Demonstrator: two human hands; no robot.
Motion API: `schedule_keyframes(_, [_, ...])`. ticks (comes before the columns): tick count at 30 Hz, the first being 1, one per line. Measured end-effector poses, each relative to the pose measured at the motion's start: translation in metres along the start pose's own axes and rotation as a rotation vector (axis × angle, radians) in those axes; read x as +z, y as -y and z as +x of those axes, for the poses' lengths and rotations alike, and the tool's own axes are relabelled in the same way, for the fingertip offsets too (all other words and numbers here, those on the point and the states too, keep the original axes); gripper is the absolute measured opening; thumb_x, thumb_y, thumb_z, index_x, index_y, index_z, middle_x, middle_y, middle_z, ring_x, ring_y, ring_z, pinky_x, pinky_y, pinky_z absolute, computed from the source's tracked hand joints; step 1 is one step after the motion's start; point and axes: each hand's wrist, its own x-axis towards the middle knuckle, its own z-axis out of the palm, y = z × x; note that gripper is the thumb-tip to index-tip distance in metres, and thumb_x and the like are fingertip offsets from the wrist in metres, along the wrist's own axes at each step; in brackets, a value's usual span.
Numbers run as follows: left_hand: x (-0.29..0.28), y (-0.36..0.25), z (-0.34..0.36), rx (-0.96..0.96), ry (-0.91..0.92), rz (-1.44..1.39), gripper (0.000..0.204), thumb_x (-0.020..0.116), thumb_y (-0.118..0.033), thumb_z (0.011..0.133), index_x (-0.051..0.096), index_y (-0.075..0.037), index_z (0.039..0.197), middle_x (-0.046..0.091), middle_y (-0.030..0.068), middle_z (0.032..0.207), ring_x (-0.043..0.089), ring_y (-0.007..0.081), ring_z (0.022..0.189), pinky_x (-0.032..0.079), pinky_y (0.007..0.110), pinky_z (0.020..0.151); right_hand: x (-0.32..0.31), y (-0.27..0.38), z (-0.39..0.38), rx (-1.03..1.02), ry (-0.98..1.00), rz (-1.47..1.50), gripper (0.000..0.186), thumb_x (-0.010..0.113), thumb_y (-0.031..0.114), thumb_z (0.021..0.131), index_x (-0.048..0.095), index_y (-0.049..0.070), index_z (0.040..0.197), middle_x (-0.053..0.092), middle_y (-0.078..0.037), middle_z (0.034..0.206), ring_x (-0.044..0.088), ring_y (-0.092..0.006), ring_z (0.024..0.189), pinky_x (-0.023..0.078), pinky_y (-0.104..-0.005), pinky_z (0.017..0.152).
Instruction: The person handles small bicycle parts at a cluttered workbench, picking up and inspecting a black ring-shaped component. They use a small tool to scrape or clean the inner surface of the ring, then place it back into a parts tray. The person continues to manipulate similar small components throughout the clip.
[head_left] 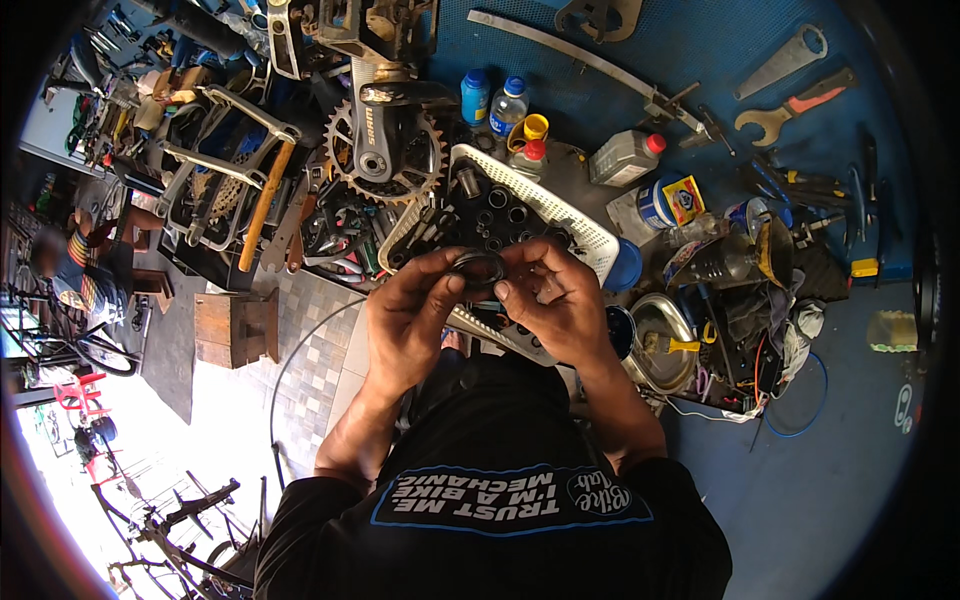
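Observation:
A dark round ring (pixel 479 267), which looks like a bearing or metal collar, is held up between my two hands. My left hand (pixel 412 312) pinches its left side between thumb and fingers. On the opposite side my right hand (pixel 553 298) grips it the same way, thumb toward me. Just beyond and beneath both hands stands a cream perforated basket (pixel 575 222) with several dark rings, sleeves and small metal parts in it. My hands hide part of its near side.
Left of the basket, a crankset with chainring (pixel 385 150) and a wooden-handled hammer (pixel 268 205) crowd the bench. Bottles, including a grey one with a red cap (pixel 627 160), stand behind. A metal bowl (pixel 668 345) holding a yellow brush sits right. Wrenches (pixel 795 107) hang on the blue board.

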Motion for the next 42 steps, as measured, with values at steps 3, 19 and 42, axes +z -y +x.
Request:
schedule_keyframes(3, [0.001,-0.005,0.0,0.031,0.012,0.042,0.031,0.061,-0.003,0.104,0.06,0.009,0.132,0.073,0.0204,0.119,0.073,0.0258,0.108,0.062,0.038,0.094,0.0,-0.006,-0.001,-0.145,0.01,-0.068,0.024,0.07,0.0,0.096,0.058,-0.004,0.117,0.066,-0.009,0.101,0.066,-0.0093,0.083,0.061,-0.0245,0.06])
schedule_keyframes(19, [0.004,-0.001,-0.008,0.0,0.022,-0.071,0.031,0.06,0.008,0.1,0.058,0.009,0.131,0.072,0.0185,0.117,0.072,0.0238,0.104,0.061,0.037,0.093,0.008,-0.002,-0.008,-0.248,-0.067,-0.207,0.022,0.071,-0.002,0.095,0.059,-0.003,0.114,0.069,-0.007,0.092,0.068,-0.0095,0.077,0.058,-0.0254,0.061])
schedule_keyframes(42, [0.009,-0.013,-0.003,-0.072,-0.009,-0.019,0.018,0.061,-0.001,0.103,0.065,0.01,0.117,0.074,0.0178,0.111,0.074,0.0205,0.094,0.065,0.032,0.085,0.004,0.013,-0.011,-0.141,-0.065,-0.297,0.028,0.073,0.002,0.094,0.065,-0.004,0.12,0.074,-0.011,0.098,0.075,-0.0133,0.08,0.059,-0.027,0.066])
